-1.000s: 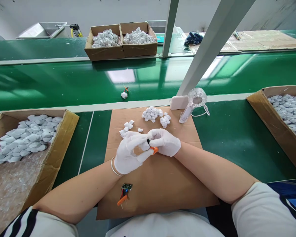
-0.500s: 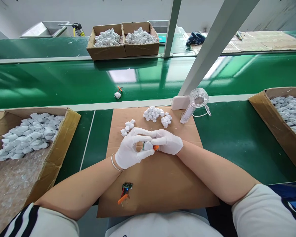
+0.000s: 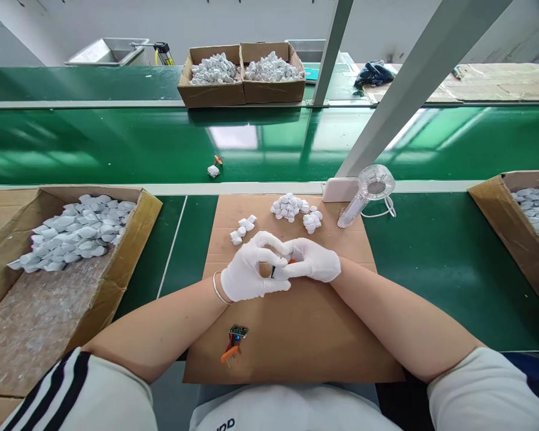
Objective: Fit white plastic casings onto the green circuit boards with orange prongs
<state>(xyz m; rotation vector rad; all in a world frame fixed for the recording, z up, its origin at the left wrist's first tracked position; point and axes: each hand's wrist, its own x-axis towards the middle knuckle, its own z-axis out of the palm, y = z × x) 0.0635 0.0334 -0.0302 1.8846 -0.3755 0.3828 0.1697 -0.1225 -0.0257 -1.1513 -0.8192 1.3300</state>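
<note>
My left hand (image 3: 254, 267), in a white glove, is closed with its fingertips against those of my right hand (image 3: 312, 260), also gloved. Between them they pinch a small white piece with an orange part (image 3: 291, 261). The fingers hide most of it; only a bit of orange and a dark edge show. Nearer to me, a small circuit board with a lit blue spot and an orange connector (image 3: 234, 342) lies on the cardboard sheet (image 3: 305, 335). Just beyond my hands are small piles of white pieces (image 3: 288, 207), (image 3: 312, 219), (image 3: 243, 229).
Open cartons of white pieces stand left (image 3: 117, 263) and right (image 3: 516, 227), and two cartons (image 3: 242, 93) at the back. A clear handheld fan (image 3: 363, 194) is beside the slanted post (image 3: 399, 96). One white piece with orange end (image 3: 213, 171) lies on the green belt (image 3: 139, 149).
My fingers have closed further over the white piece, which showed more plainly before between both hands. The whole view has shifted a little, so the scene appears further right.
</note>
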